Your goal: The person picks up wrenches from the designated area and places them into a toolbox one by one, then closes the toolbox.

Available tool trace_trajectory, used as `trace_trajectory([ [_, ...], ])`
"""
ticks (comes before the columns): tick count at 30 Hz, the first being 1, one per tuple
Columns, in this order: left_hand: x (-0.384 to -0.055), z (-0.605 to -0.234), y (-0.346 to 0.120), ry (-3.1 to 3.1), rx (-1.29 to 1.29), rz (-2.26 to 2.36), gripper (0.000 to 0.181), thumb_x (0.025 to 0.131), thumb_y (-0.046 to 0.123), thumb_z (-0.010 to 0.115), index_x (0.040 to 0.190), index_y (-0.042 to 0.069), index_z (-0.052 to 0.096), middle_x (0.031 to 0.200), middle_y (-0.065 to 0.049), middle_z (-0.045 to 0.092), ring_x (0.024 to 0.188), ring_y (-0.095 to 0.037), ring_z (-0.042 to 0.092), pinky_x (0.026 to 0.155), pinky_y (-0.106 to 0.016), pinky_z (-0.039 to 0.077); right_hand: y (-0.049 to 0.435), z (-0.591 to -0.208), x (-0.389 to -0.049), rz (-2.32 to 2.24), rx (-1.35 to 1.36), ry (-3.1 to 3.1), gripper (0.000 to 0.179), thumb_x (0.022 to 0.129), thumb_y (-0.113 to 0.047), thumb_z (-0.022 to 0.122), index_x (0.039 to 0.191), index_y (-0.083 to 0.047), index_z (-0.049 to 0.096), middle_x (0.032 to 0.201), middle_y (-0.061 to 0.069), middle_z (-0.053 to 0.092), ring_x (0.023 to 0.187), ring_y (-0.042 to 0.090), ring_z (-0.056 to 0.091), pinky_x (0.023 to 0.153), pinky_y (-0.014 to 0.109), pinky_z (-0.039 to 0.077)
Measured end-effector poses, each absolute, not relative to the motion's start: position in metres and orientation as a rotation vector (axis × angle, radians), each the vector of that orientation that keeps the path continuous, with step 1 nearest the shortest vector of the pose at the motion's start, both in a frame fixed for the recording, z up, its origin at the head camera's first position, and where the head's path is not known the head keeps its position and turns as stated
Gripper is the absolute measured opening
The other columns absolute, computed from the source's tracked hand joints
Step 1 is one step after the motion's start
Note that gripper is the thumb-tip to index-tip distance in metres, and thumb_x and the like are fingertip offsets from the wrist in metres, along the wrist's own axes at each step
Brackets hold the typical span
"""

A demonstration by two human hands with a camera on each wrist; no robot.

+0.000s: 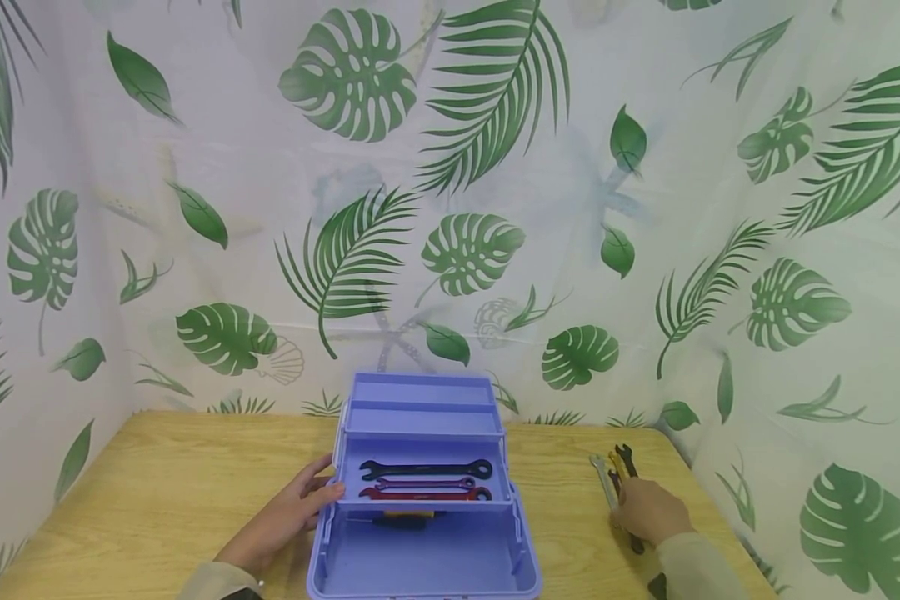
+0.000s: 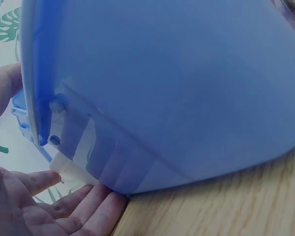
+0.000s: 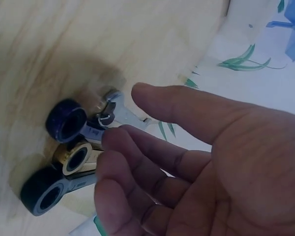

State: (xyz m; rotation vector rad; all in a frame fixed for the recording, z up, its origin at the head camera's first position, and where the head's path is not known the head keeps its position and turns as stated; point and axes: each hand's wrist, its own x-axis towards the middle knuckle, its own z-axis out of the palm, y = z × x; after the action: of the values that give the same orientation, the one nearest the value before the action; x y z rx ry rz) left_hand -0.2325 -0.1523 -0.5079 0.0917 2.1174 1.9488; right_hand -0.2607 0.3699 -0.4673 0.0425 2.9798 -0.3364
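Observation:
My left hand (image 1: 288, 517) rests at the left side of an open blue-purple toolbox (image 1: 427, 571), thumb at its edge. In the left wrist view its fairly straight fingers (image 2: 105, 214) touch the box's lower side near the table. At right, my right hand (image 1: 652, 512) is over several wrenches lying together: black (image 1: 627, 460), gold (image 3: 76, 160), dark blue (image 3: 65, 120) and a silver adjustable wrench (image 3: 120, 112). The right wrist view shows its thumb apart from loosely bent fingers, beside the wrenches. No grip on them is visible.
In the toolbox's raised tray (image 1: 354, 458) lie a black wrench (image 1: 426, 470), a small reddish wrench (image 1: 427, 483) and a red wrench (image 1: 427, 494). Below, partly hidden, are black and yellow handles (image 1: 401, 522). Leaf-print sheeting (image 1: 487, 350) surrounds the wooden table (image 1: 195, 475).

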Motion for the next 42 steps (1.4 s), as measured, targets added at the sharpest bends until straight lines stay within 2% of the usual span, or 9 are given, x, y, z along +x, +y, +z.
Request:
trace_trajectory([
  [5, -0.233, -0.509, -0.153, 2.115, 0.091, 1.948, 0.081, 0.102, 0.039, 0.064, 0.163, 0.007, 0.022, 0.155, -0.032, 0.039, 0.127, -0.037, 0.059, 0.103, -0.050, 0.054, 0.370, -0.471, -0.265, -0.315, 0.046, 2.971, 0.025, 0.080, -0.011, 0.069, 0.060, -0.012, 0.054, 0.055, -0.002, 0.054, 0.048, 0.011, 0.046, 0.045, 0.022, 0.035],
  [12, -0.234, -0.508, -0.154, 2.105, 0.103, 1.941, 0.081, 0.102, 0.040, 0.063, 0.163, 0.007, 0.021, 0.155, -0.031, 0.039, 0.127, -0.037, 0.059, 0.104, -0.050, 0.053, 0.365, -0.467, -0.267, -0.204, 0.126, 2.932, 0.021, 0.082, -0.019, 0.073, 0.077, -0.007, 0.056, 0.071, 0.004, 0.057, 0.062, 0.021, 0.055, 0.052, 0.031, 0.045],
  [18, -0.234, -0.509, -0.155, 2.097, 0.125, 1.950, 0.080, 0.103, 0.038, 0.062, 0.163, 0.006, 0.020, 0.155, -0.032, 0.038, 0.126, -0.037, 0.060, 0.104, -0.050, 0.053, 0.362, -0.466, -0.266, -0.171, 0.148, 2.915, 0.022, 0.080, -0.021, 0.074, 0.081, -0.006, 0.058, 0.075, 0.005, 0.059, 0.066, 0.023, 0.056, 0.057, 0.034, 0.047],
  [24, -0.235, -0.511, -0.155, 2.091, 0.128, 1.948, 0.080, 0.103, 0.039, 0.063, 0.163, 0.007, 0.021, 0.154, -0.031, 0.040, 0.124, -0.036, 0.061, 0.103, -0.049, 0.054, 0.363, -0.469, -0.259, -0.278, 0.188, 2.925, 0.025, 0.079, -0.026, 0.072, 0.078, -0.005, 0.058, 0.074, 0.007, 0.059, 0.065, 0.023, 0.054, 0.055, 0.034, 0.046],
  [28, -0.236, -0.513, -0.157, 2.088, 0.129, 1.951, 0.080, 0.103, 0.040, 0.063, 0.163, 0.008, 0.022, 0.153, -0.030, 0.040, 0.124, -0.035, 0.061, 0.103, -0.049, 0.054, 0.361, -0.468, -0.255, -0.390, 0.241, 2.940, 0.026, 0.085, -0.026, 0.070, 0.079, -0.006, 0.055, 0.071, 0.006, 0.056, 0.062, 0.021, 0.052, 0.052, 0.031, 0.041],
  [32, -0.235, -0.514, -0.158, 2.067, 0.141, 1.963, 0.079, 0.104, 0.039, 0.061, 0.163, 0.007, 0.020, 0.154, -0.031, 0.039, 0.125, -0.035, 0.061, 0.103, -0.048, 0.054, 0.361, -0.468, -0.251, -0.518, 0.251, 2.962, 0.025, 0.088, -0.023, 0.065, 0.074, -0.008, 0.053, 0.065, 0.004, 0.054, 0.056, 0.018, 0.048, 0.048, 0.028, 0.038],
  [37, -0.234, -0.513, -0.158, 2.063, 0.156, 1.971, 0.078, 0.104, 0.036, 0.061, 0.163, 0.006, 0.020, 0.154, -0.032, 0.038, 0.124, -0.035, 0.061, 0.102, -0.048, 0.054, 0.362, -0.471, -0.248, -0.612, 0.230, 3.043, 0.024, 0.092, -0.019, 0.061, 0.074, -0.005, 0.055, 0.066, 0.004, 0.054, 0.057, 0.019, 0.049, 0.050, 0.030, 0.040],
  [42, -0.234, -0.510, -0.157, 2.076, 0.150, 1.966, 0.078, 0.104, 0.037, 0.062, 0.163, 0.007, 0.022, 0.152, -0.030, 0.041, 0.121, -0.034, 0.063, 0.101, -0.048, 0.055, 0.364, -0.473, -0.247, -0.623, 0.248, 3.084, 0.026, 0.094, -0.018, 0.062, 0.071, -0.009, 0.053, 0.064, 0.004, 0.053, 0.056, 0.020, 0.050, 0.048, 0.032, 0.040],
])
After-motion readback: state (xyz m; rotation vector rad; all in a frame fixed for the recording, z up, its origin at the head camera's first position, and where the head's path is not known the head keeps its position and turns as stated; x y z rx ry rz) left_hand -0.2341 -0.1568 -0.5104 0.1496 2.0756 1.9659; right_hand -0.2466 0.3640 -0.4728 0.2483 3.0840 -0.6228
